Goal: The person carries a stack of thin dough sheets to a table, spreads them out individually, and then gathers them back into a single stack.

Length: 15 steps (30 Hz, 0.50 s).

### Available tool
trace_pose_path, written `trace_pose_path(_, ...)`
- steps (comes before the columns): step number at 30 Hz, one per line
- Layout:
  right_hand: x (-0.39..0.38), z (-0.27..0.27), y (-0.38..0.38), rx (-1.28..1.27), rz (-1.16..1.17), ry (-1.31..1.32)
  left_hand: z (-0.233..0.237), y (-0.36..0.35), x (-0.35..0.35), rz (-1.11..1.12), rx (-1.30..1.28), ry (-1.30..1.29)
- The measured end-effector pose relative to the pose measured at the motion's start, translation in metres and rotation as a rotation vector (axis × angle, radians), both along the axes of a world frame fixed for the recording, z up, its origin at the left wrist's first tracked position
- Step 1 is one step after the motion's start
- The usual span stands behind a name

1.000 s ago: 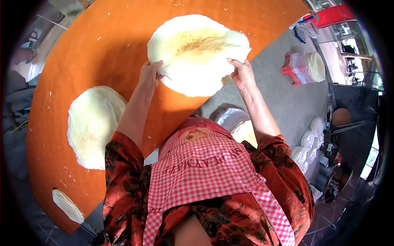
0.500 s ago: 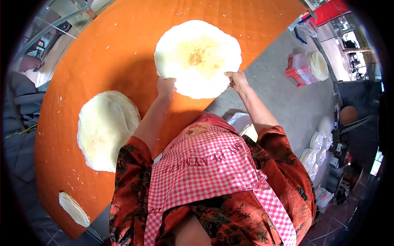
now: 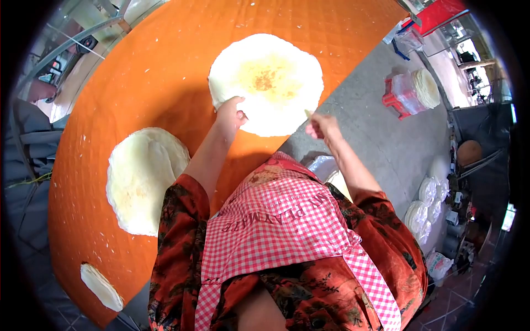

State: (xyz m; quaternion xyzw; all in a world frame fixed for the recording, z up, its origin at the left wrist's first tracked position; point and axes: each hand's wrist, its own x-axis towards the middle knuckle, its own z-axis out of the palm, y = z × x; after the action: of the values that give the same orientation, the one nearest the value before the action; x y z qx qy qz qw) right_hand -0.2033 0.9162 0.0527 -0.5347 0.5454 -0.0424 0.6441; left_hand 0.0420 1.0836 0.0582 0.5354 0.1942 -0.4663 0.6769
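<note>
A round table (image 3: pixel 138 83) with an orange, faintly gridded top dusted with white crumbs fills most of the view, seen from above. Grey concrete floor (image 3: pixel 375 132) runs along its right side.

A large, thin, round flatbread (image 3: pixel 268 83), pale with a browned patch in the middle, lies flat on the far part of the table, its near rim close to the table's right edge. The person's left hand (image 3: pixel 231 113) is on the bread's near-left rim, thumb on top and fingers closed around the edge in what looks like a pinch. The right hand (image 3: pixel 322 127) is just beside the near-right rim, not touching it, with fingers loosely curled and nothing in them.

To the left, well apart, sits a stack (image 3: pixel 144 179) of similar flatbreads, and a smaller scrap (image 3: pixel 101 287) lies near the table's near edge. A red-checked apron (image 3: pixel 276 226) over a red patterned top fills the foreground. On the floor stand a red stool (image 3: pixel 389 96) carrying bagged flatbreads and more bags (image 3: pixel 425 204) further back.

The bread looks light, soft and floppy, and likely to tear or fold if lifted by one point. It would probably handle best held at the rim by both hands on opposite sides, or carried on a flat palm.
</note>
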Motion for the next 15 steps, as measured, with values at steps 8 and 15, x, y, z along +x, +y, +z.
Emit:
trace_pose_path(8, 0.011, -0.029, 0.030, 0.630, -0.281, -0.890, 0.015, -0.011, 0.006, -0.083, -0.301, -0.090)
trace_pose_path(15, 0.064, -0.035, -0.067, 0.507, -0.411, -0.666, -0.026, -0.006, 0.015, 0.035, -0.235, 0.003)
